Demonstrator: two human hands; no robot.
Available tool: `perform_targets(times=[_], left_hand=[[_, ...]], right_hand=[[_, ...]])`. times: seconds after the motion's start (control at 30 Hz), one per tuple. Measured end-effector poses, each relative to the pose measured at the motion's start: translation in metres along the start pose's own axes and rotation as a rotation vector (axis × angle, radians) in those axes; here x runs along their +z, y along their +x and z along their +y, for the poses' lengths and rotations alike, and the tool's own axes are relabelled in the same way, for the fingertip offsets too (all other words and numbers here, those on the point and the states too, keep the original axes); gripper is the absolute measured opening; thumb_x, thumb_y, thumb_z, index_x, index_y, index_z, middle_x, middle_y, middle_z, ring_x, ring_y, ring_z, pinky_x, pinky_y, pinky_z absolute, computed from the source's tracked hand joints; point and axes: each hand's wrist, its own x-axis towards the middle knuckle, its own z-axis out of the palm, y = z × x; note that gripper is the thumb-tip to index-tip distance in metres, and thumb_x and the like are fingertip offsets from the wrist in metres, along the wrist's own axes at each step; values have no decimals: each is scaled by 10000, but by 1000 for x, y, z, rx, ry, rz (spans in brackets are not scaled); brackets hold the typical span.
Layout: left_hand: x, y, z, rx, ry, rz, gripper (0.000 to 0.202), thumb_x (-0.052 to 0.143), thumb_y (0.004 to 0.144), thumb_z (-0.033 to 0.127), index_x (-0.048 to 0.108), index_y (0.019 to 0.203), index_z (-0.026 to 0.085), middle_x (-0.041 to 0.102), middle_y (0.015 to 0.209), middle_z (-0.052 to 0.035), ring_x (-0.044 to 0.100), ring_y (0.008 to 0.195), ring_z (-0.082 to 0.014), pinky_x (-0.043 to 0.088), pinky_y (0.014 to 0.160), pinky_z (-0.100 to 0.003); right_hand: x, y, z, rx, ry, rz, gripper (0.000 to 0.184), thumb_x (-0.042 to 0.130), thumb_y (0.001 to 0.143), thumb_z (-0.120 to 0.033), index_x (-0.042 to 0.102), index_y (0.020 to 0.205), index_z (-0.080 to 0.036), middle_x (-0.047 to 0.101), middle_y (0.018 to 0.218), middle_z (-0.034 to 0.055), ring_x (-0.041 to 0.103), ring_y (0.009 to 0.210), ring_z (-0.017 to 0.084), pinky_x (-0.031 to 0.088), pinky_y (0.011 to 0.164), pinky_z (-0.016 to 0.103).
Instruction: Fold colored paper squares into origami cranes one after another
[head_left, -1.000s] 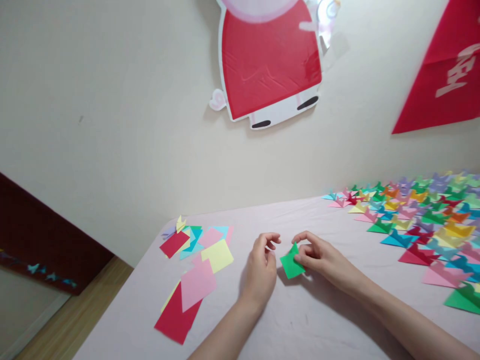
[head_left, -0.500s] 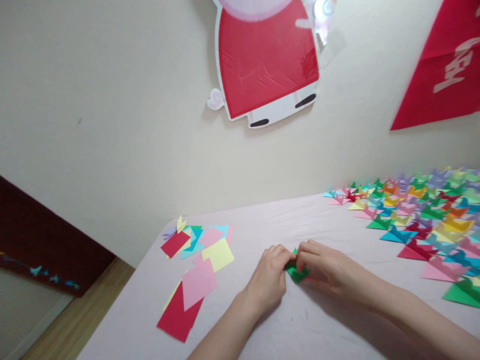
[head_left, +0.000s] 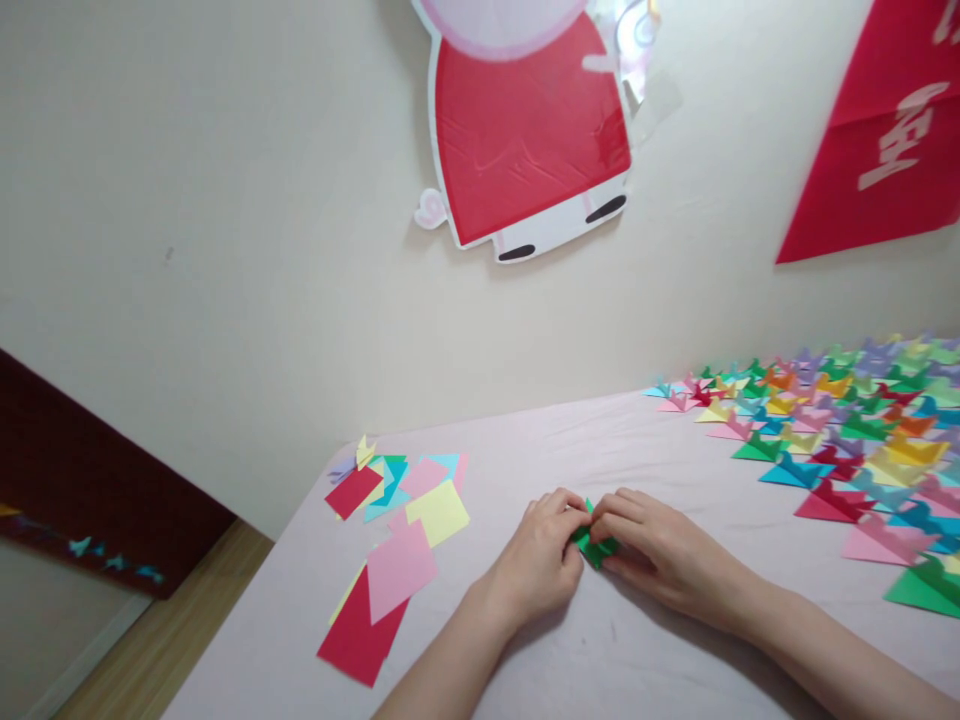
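Observation:
Between my two hands lies a small folded piece of green paper (head_left: 595,550), low over the pale cloth-covered table (head_left: 555,655). My left hand (head_left: 544,548) grips its left side, thumb and fingers closed on the edge. My right hand (head_left: 646,545) pinches the right side with bent fingers. A green tip pokes up between the fingertips; the rest of the fold is partly covered by them.
Loose squares of coloured paper, including a red sheet (head_left: 364,632), a pink sheet (head_left: 401,572) and a yellow sheet (head_left: 439,514), lie to the left. Rows of folded paper birds (head_left: 836,505) stand at right. A wall (head_left: 300,250) rises behind.
My right hand has shifted slightly, its fingers coming lower over the green paper. Both hands keep their hold, and the view has tilted a little.

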Motion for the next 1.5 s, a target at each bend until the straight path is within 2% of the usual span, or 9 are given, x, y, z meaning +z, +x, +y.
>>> perform_targets(times=[0.17, 0.33, 0.43, 0.67, 0.8, 0.97, 1.17, 1.5], left_hand=[[-1, 1, 2, -1, 12, -18, 434, 477, 701, -21, 656, 1032, 195, 598, 1087, -74, 548, 1074, -227, 426, 962, -359], [-2, 1, 2, -13, 22, -39, 356, 517, 708, 13, 653, 974, 206, 595, 1104, -64, 546, 1074, -224, 423, 962, -342], [-3, 1, 2, -19, 20, -38, 340, 517, 711, 16, 650, 959, 208, 593, 1106, -60, 546, 1073, -221, 420, 963, -335], [-6, 2, 8, -48, 1, -56, 297, 547, 724, 46, 666, 939, 214, 597, 1090, -51, 554, 1069, -221, 414, 956, -332], [4, 5, 6, -98, 36, 31, 240, 576, 755, 56, 673, 910, 211, 614, 1024, -33, 565, 995, -200, 416, 909, -327], [19, 11, 1, -107, 226, 179, 133, 596, 796, 71, 617, 789, 202, 627, 884, -15, 540, 907, -202, 398, 808, -329], [23, 11, 1, -95, 301, 231, 147, 613, 830, 94, 576, 739, 204, 624, 830, 0, 524, 872, -190, 374, 774, -320], [26, 13, 2, -160, 312, 275, 174, 634, 824, 107, 540, 713, 203, 611, 800, 3, 519, 849, -190, 365, 748, -319]], right_hand=[[2, 0, 6, -27, -80, 30, 157, 537, 927, -147, 641, 847, -233, 672, 857, 32, 562, 782, 190, 425, 693, 292], [0, -2, 6, -78, -70, 6, 137, 559, 887, -107, 631, 917, -220, 673, 939, 43, 562, 849, 200, 432, 731, 300], [0, -1, 4, -99, -110, 12, 141, 534, 904, -111, 627, 884, -215, 675, 907, 44, 562, 824, 200, 428, 723, 305], [3, 0, 4, 17, -47, 18, 188, 445, 920, -101, 573, 829, -205, 647, 837, 48, 576, 770, 190, 435, 681, 284], [1, 1, 0, 106, 5, 48, 148, 450, 897, -119, 548, 836, -210, 634, 822, 46, 571, 753, 192, 429, 665, 286], [-3, 1, 6, 231, 111, 101, 144, 459, 926, -217, 567, 830, -215, 620, 779, 35, 556, 744, 198, 429, 685, 312], [-8, 0, 22, 272, 199, 70, 157, 544, 907, -280, 628, 786, -229, 632, 783, 28, 526, 820, 215, 423, 748, 338], [-8, 2, 25, 341, 325, 16, 176, 593, 881, -367, 672, 785, -243, 661, 814, 24, 544, 865, 223, 422, 803, 349]])
